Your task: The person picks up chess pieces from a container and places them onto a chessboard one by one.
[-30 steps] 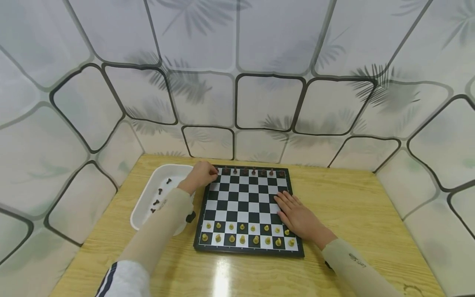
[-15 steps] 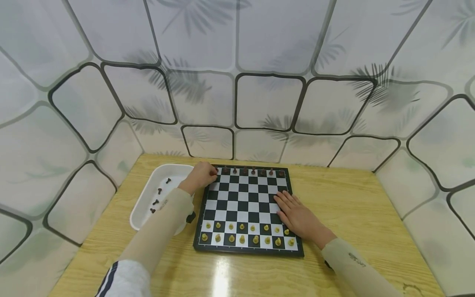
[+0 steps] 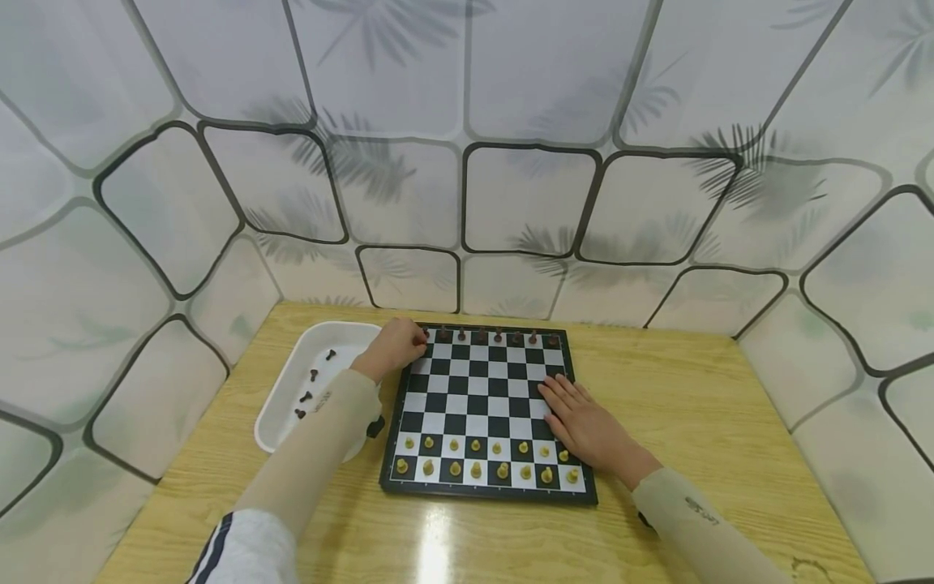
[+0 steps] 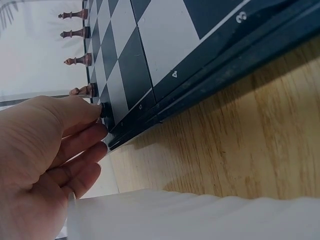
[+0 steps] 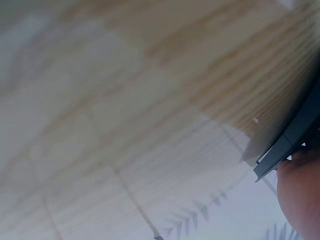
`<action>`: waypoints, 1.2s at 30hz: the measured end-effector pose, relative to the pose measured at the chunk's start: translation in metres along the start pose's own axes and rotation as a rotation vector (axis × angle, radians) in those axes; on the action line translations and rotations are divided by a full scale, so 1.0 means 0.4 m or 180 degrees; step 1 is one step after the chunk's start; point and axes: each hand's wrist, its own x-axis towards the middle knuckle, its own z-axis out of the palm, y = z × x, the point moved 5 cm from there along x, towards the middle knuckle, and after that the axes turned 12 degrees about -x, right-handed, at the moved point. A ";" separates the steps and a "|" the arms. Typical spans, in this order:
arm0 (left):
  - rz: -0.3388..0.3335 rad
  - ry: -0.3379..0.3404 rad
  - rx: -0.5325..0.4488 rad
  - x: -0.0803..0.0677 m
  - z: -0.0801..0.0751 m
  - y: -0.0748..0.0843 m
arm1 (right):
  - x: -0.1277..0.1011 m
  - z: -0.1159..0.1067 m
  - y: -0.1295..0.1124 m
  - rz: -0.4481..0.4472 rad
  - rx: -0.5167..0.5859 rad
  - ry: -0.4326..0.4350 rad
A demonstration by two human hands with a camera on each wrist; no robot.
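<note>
A black-and-white chessboard (image 3: 477,389) lies on the table. At its far left corner my left hand (image 3: 394,349) pinches a dark chess piece, whose base (image 4: 104,110) shows beyond the thumb in the left wrist view; the fingers hide the rest. Along the far row stand several reddish-brown chess pieces, among them a knight (image 4: 83,90) beside my thumb and a bishop (image 4: 78,60). Two rows of yellow chess pieces (image 3: 477,470) fill the near side. My right hand (image 3: 584,426) rests on the board's right edge with fingers straight.
A white plastic tray (image 3: 280,405) stands left of the board, partly under my left forearm, with several dark pieces (image 3: 314,375) lying in it. The wooden table (image 3: 657,381) meets patterned fabric walls (image 3: 525,203) at the back and sides.
</note>
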 end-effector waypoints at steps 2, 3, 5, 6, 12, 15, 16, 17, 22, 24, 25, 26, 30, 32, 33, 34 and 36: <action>0.0004 -0.0002 0.0006 0.000 0.000 0.000 | 0.000 0.000 -0.001 -0.0010 -0.0004 0.0020; 0.0002 -0.0003 0.0010 0.000 -0.001 -0.001 | 0.000 0.001 0.000 -0.0010 -0.0004 0.0027; -0.0002 -0.0005 0.0016 0.000 0.000 -0.001 | 0.000 0.002 -0.001 -0.0016 0.0003 0.0045; 0.0002 -0.0006 0.0026 0.000 0.000 -0.001 | -0.001 0.001 -0.002 -0.0023 0.0007 0.0070; -0.0022 -0.0046 0.0012 -0.003 -0.002 0.001 | -0.003 0.000 -0.006 -0.0039 0.0031 0.0149; -0.0062 -0.0061 -0.0049 -0.004 -0.006 -0.004 | -0.002 0.003 -0.005 -0.0034 0.0018 0.0121; -0.0078 -0.0062 -0.0088 -0.005 -0.010 -0.006 | -0.002 0.004 -0.005 -0.0034 0.0016 0.0112; -0.0067 -0.0050 -0.0122 -0.006 -0.016 -0.007 | -0.002 0.004 -0.005 -0.0035 0.0018 0.0103; 0.0013 0.0158 -0.0402 -0.017 -0.075 -0.005 | -0.001 0.005 -0.001 -0.0005 0.0012 0.0071; 0.0016 0.0263 -0.0524 -0.027 -0.105 -0.004 | -0.001 0.005 0.000 0.0008 0.0018 0.0066; 0.0001 0.0309 -0.0562 -0.034 -0.120 -0.004 | 0.000 0.006 0.000 0.0015 0.0023 0.0048; -0.0008 0.0346 -0.0594 -0.040 -0.132 -0.006 | 0.000 0.006 0.000 0.0014 0.0028 0.0049; -0.0034 0.0422 -0.0629 -0.069 -0.175 -0.024 | 0.000 0.007 0.000 0.0007 0.0031 0.0055; -0.0057 0.0416 -0.0662 -0.086 -0.190 -0.038 | 0.000 0.008 0.000 0.0008 0.0035 0.0050; -0.0077 0.0408 -0.0684 -0.096 -0.196 -0.047 | 0.000 0.008 0.000 0.0010 0.0039 0.0046; -0.0096 0.0397 -0.0695 -0.104 -0.201 -0.056 | 0.000 0.008 0.000 0.0012 0.0041 0.0047; -0.0155 0.0343 -0.0732 -0.122 -0.206 -0.074 | 0.000 0.009 0.000 0.0016 0.0037 0.0039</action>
